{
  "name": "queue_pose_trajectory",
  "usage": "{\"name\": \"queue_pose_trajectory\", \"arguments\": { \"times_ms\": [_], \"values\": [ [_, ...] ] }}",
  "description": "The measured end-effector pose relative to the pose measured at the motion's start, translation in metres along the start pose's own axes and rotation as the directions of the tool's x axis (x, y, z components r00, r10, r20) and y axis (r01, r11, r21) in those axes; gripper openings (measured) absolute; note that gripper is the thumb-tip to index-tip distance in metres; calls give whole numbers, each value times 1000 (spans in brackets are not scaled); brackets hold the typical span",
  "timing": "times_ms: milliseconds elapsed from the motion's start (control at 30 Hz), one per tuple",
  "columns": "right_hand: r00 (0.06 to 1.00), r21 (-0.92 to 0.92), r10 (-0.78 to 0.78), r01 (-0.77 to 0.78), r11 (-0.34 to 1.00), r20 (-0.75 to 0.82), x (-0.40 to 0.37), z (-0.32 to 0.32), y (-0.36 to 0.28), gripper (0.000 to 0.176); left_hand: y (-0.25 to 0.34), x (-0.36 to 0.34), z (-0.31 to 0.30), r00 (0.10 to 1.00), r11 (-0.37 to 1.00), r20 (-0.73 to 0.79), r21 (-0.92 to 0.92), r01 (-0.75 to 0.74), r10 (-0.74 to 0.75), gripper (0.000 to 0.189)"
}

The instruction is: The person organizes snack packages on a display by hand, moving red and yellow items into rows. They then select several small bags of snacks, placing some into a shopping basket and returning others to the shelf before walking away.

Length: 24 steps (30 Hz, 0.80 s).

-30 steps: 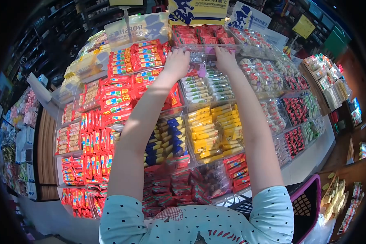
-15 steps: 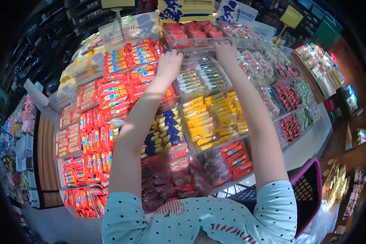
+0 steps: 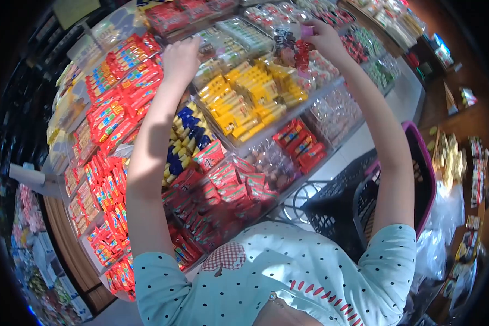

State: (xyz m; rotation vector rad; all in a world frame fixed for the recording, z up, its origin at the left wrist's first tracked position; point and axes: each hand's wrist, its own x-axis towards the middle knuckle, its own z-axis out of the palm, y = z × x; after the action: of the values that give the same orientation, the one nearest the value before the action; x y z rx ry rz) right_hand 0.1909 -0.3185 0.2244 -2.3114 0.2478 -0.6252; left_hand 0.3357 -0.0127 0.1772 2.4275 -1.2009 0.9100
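The right hand (image 3: pixel 325 37) is raised just above and to the right of the yellow packets (image 3: pixel 250 100). Its fingers are clamped on the top of a clear bag (image 3: pixel 292 50) of red sweets, which hangs over those packets. The left hand (image 3: pixel 182 57) rests at the rim of a clear bin (image 3: pixel 223 46) up-left of the yellow packets. Its fingers are hidden, so I cannot tell whether they grip. A black basket (image 3: pixel 337 209) sits well below.

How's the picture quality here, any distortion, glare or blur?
Head view: heavy fisheye, so the rows of bins bow and the corners go black. Head view: bright, even store light, with faint glare on the clear plastic. Left hand, right hand and the packet it holds look fairly sharp.
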Motion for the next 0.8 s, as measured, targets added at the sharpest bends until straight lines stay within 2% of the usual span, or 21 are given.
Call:
{"name": "queue_pose_trajectory", "arguments": {
  "times_ms": [67,100,133,167,200,233,267,300,367,400,433,467,533,567,633,667,733,767,800],
  "values": [
    [996,151,76,-82,985,44,-36,-21,9,30,22,-6,-9,991,999,-127,27,-30,34,15],
    [990,185,130,-138,973,53,-57,-32,9,30,37,-10,-13,979,994,-204,-103,-33,12,13],
    [988,246,151,-150,957,19,-81,-41,1,29,52,-16,-15,983,991,-180,-126,-51,28,13],
    [986,275,165,-163,947,16,-101,-50,4,28,68,-25,-18,988,951,-135,-307,32,-77,15],
    [984,305,176,-172,937,13,-121,-61,8,27,83,-34,-23,982,875,-69,-467,124,-176,17],
    [979,305,202,-195,932,7,-142,-73,7,27,103,-43,-33,966,817,123,-516,258,-228,13],
    [980,217,197,-189,958,-17,-164,-84,1,27,114,-57,-18,925,609,301,-696,380,-233,11],
    [982,125,187,-181,975,-37,-185,-92,-9,26,132,-71,-15,930,573,338,-738,356,-143,9],
    [958,86,259,-250,965,-121,-223,-103,-33,26,173,-100,7,833,555,546,-669,494,-83,9],
    [942,79,282,-272,959,-180,-241,-107,-41,26,190,-115,13,772,274,635,-748,605,28,9],
    [929,90,289,-275,957,-231,-257,-111,-46,25,207,-118,-2,783,393,617,-743,542,85,12],
    [913,100,293,-276,956,-283,-271,-114,-50,25,220,-133,18,873,564,477,-751,343,105,23],
    [896,119,317,-294,948,-311,-294,-118,-63,25,247,-150,36,823,662,552,-667,341,132,27],
    [880,141,336,-306,942,-336,-304,-120,-69,24,257,-159,47,821,659,552,-672,338,142,27],
    [871,100,339,-325,941,-355,-319,-124,-79,24,274,-176,73,723,720,678,-567,399,133,28],
    [868,66,333,-333,941,-368,-325,-125,-83,24,279,-185,84,722,721,678,-568,396,138,28],
    [862,53,336,-343,938,-380,-337,-128,-90,24,285,-199,94,652,763,740,-513,392,163,26],
    [865,10,317,-340,940,-389,-342,-129,-94,23,284,-206,99,626,794,748,-510,330,220,28],
    [869,-33,297,-336,941,-397,-347,-129,-97,23,286,-209,100,623,795,750,-510,329,223,28]
  ]
}}
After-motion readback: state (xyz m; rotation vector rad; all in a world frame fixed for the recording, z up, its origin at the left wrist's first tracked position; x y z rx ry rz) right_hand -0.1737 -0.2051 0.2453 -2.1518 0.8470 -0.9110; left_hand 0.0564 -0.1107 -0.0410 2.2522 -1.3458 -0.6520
